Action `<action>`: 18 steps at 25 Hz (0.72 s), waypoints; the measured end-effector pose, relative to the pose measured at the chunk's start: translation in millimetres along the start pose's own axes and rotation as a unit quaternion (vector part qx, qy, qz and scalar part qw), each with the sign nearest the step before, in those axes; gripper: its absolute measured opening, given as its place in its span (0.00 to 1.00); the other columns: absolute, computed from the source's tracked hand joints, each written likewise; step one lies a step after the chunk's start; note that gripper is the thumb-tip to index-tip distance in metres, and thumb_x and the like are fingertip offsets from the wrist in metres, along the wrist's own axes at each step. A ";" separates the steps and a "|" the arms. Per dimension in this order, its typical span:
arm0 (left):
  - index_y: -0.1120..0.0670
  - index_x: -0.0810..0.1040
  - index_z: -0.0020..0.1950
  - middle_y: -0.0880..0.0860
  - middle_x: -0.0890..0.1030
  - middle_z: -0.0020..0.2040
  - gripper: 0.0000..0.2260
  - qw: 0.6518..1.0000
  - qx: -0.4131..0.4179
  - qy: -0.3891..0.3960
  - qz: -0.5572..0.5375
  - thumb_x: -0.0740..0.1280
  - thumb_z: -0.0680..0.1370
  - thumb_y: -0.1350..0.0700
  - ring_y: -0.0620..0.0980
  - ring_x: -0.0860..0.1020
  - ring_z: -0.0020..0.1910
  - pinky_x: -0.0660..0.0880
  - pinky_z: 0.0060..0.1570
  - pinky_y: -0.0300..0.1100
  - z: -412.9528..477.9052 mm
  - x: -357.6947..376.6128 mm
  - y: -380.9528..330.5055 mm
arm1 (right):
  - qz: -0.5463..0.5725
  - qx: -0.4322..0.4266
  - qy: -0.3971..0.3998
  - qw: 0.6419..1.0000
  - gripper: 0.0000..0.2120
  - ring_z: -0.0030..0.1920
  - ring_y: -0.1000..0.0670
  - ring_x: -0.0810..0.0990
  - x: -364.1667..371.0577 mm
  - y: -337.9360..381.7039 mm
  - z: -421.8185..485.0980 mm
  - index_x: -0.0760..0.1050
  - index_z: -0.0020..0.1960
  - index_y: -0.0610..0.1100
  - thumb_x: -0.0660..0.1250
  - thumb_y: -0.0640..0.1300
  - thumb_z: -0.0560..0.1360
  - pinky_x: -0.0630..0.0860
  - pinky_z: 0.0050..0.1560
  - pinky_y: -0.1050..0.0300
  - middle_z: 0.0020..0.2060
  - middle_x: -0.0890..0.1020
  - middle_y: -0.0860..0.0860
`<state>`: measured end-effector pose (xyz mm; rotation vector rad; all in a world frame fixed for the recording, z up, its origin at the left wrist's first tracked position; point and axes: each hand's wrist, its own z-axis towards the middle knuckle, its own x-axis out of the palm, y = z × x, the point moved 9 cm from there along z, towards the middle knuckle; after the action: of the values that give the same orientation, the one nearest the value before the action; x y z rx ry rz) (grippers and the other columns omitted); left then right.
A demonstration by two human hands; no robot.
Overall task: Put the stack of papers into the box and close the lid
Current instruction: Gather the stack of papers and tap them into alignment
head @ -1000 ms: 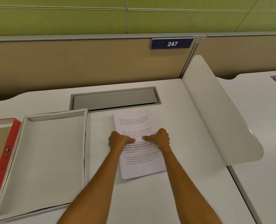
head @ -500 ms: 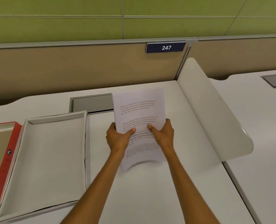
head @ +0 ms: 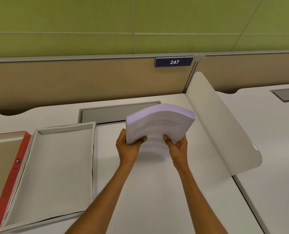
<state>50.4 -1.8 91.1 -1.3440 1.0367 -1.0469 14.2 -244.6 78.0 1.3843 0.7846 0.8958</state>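
My left hand [head: 127, 146] and right hand [head: 178, 146] each have a grip clamped on the near end of the stack of papers [head: 160, 125], thumbs on the printed top sheet and fingers beneath. The stack is off the surface [head: 148, 183], held above it; its far end rises and bows upward, so the sheet edges fan visibly along the far and left sides. The near edge, between my thumbs, is blurred and cannot be read clearly. To the left of my left hand, apart from it, lies the open box [head: 55, 168], a shallow white tray with raised walls on all four sides; its right wall runs roughly parallel to my left forearm with a strip of bare surface between. The box's interior holds nothing visible. Further left, touching or just beside the box, is the lid [head: 10, 174] with a red rim, lying open-side up and cut off by the frame edge. Behind the stack, a grey recessed panel [head: 106, 112] is set flush in the surface. To the right, a curved white divider [head: 224, 132] rises near the stack's right edge, not touching it. The surface ahead of my forearms is bare.
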 end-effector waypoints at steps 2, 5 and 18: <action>0.38 0.78 0.46 0.45 0.84 0.45 0.22 1.000 -0.012 -0.003 0.000 0.84 0.60 0.54 0.53 0.83 0.47 0.79 0.37 0.35 -3.8 -1.6 10.6 | -0.011 0.011 0.002 1.000 0.28 0.56 0.51 0.82 -1.9 -8.4 -3.0 0.72 0.66 0.48 0.77 0.41 0.69 0.83 0.50 0.56 0.55 0.82 0.51; 0.38 0.78 0.47 0.45 0.84 0.46 0.23 1.000 -0.025 -0.004 0.002 0.84 0.60 0.55 0.51 0.83 0.48 0.80 0.37 0.34 -7.7 -4.5 20.5 | -0.023 0.020 0.004 1.000 0.27 0.55 0.53 0.83 -2.6 -16.6 -6.4 0.73 0.64 0.49 0.78 0.43 0.68 0.84 0.49 0.56 0.54 0.83 0.54; 0.52 0.71 0.69 0.54 0.80 0.60 0.38 0.995 -0.044 0.080 0.039 0.83 0.62 0.57 0.54 0.80 0.57 0.82 0.55 0.50 4.8 -4.7 26.0 | -0.046 0.045 0.023 0.998 0.36 0.55 0.53 0.82 -0.6 -16.1 -2.7 0.71 0.66 0.51 0.82 0.46 0.62 0.83 0.49 0.59 0.55 0.83 0.53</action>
<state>53.6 3.1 64.8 -1.2955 1.2562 -1.0745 12.6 -243.5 61.8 1.3983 0.9259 0.8315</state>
